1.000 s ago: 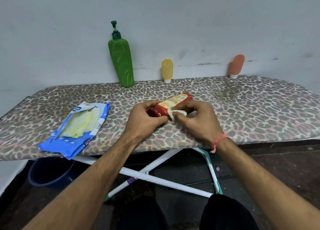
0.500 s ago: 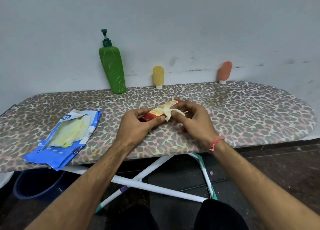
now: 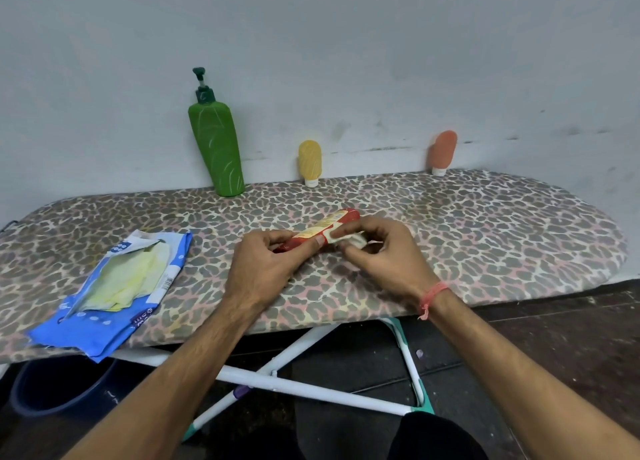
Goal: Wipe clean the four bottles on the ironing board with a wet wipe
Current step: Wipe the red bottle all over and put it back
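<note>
My left hand (image 3: 264,265) grips the near end of a red bottle with a yellow label (image 3: 329,224), held low and slanted over the leopard-print ironing board (image 3: 485,237). My right hand (image 3: 381,251) presses a crumpled white wet wipe (image 3: 349,239) against the bottle's middle. A tall green pump bottle (image 3: 216,147) stands at the back by the wall. A small yellow bottle (image 3: 310,161) and a small orange bottle (image 3: 442,151) stand cap-down further right along the wall.
An open blue wipe packet (image 3: 114,286) with pale wipes showing lies on the board's left part. Under the board are white legs (image 3: 311,388) and a dark blue tub (image 3: 59,387) on the floor at left.
The view has tilted down and shifted. My right hand has slid the wipe along the red bottle, which my left hand has kept hold of.
</note>
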